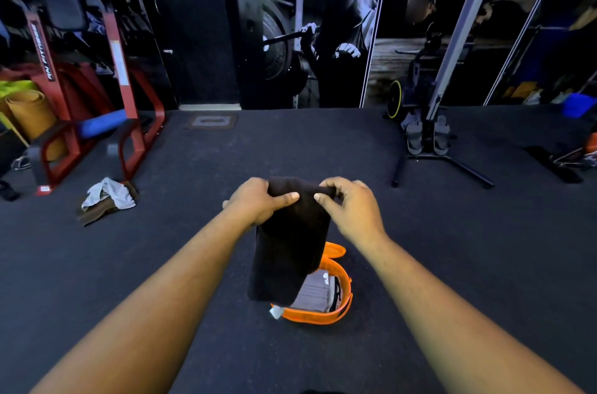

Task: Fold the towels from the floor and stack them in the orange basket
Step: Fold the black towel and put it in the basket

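Both hands [258, 200] [350, 204], fingers clamped on folded towel [290, 242]; basket [339, 309] below fingers. Next: lower in.

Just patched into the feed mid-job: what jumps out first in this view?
Front and centre, both hands, left hand and right hand, grip the top edge of a dark towel that hangs over the orange basket, which already holds light folded cloth. A small heap of towels lies on the dark floor at left, beside a red gym frame.
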`<state>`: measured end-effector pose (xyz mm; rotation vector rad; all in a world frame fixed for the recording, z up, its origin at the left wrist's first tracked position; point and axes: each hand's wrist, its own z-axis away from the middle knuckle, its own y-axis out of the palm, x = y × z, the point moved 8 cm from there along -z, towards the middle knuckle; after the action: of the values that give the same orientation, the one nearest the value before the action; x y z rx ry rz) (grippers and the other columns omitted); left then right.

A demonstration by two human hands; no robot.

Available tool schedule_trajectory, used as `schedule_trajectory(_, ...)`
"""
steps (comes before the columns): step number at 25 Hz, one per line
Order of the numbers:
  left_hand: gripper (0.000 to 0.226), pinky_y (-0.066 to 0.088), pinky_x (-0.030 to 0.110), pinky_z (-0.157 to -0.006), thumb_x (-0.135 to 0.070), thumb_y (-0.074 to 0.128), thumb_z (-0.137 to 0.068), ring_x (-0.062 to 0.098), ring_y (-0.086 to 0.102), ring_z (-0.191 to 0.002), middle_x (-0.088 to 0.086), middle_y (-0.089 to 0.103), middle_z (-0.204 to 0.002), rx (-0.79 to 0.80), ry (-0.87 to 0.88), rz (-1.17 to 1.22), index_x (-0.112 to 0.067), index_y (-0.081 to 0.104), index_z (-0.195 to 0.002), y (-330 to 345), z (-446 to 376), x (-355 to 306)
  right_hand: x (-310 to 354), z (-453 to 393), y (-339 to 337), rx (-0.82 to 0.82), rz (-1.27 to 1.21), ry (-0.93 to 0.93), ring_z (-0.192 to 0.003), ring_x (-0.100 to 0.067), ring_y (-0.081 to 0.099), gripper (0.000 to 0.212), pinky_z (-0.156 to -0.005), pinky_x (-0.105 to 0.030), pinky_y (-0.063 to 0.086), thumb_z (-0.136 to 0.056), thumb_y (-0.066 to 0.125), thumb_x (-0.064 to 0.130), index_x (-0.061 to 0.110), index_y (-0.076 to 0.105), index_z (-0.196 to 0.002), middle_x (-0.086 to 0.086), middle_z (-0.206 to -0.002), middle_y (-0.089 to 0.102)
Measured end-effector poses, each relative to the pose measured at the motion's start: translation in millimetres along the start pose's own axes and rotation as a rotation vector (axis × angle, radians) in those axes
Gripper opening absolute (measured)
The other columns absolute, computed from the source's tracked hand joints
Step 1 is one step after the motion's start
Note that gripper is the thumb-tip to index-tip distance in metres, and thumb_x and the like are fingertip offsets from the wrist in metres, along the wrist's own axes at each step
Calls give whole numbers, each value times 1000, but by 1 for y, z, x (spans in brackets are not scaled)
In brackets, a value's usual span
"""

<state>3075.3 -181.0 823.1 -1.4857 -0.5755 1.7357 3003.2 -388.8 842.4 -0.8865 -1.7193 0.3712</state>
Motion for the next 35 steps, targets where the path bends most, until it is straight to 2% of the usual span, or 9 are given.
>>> schedule_trajectory(2,94,54,54,-96,-101,59,-35,21,72,-92,-6,75,-91,-25,6,127,-27,70,-93,2,-2,7,3,-3,-1,-27,4,-30,-101,-13,51,18,-89,-35,47,-88,76,37,33,72,-105,9,-93,58)
schedule_trajectory(5,73,57,51,-95,-84,75,-56,19,74,-93,-4,78,-93,-37,36,325,-24,74,-98,7,8,7,-1,-10,1,31,-125,-7,-103,-11,51,12,-92,-28,43,-90,76,28,28,70,-100,5,-103,55)
schedule_trajectory(14,70,54,56,-94,-93,71,-53,15,75,-90,-11,78,-86,-192,175,491,-32,76,-89,2,21,15,8,-6,3,132,-430,-31,-83,-4,60,10,-75,-26,49,-97,67,18,27,62,-98,10,-90,65)
schedule_trajectory(17,81,55,42,-94,-77,85,-47,16,66,-104,-3,69,-110,-298,214,547,-26,63,-106,-12,27,26,15,-9,-1,198,-606,-18,-86,-5,60,9,-76,-26,50,-100,64,12,21,63,-104,8,-92,64)
schedule_trajectory(21,138,42,32,-115,-44,102,-45,5,46,-139,-11,44,-153,183,310,604,-33,20,-156,30,18,25,38,-17,-10,300,-858,53,-82,-9,59,11,-67,-24,51,-102,59,10,20,62,-103,7,-86,64)
schedule_trajectory(26,56,57,33,-98,-6,87,-76,20,69,-117,1,75,-122,190,302,788,-10,64,-127,44,30,-10,55,-49,-56,59,-1041,90,-88,-14,66,8,-75,-30,56,-101,60,13,17,63,-107,-2,-95,69)
schedule_trajectory(28,23,61,33,-87,-4,74,-89,25,74,-104,9,78,-109,111,287,947,-4,71,-111,38,32,-20,28,-50,-62,-110,-1125,203,-95,-19,70,30,-80,-35,59,-99,60,37,17,63,-120,-4,-106,73)
schedule_trajectory(32,18,61,34,-79,-20,70,-95,25,75,-98,11,78,-106,17,193,1103,-9,71,-109,34,23,-29,-33,14,19,285,-1013,458,-111,-23,68,104,-94,-44,53,-64,54,92,25,53,-144,-1,-127,72)
schedule_trajectory(35,34,59,44,-91,-30,72,-95,28,74,-106,14,77,-113,109,82,1095,-7,68,-120,44,8,-12,-59,51,65,304,-933,495,-117,-19,68,63,-100,-36,53,-83,80,39,23,52,-137,-7,-133,68)
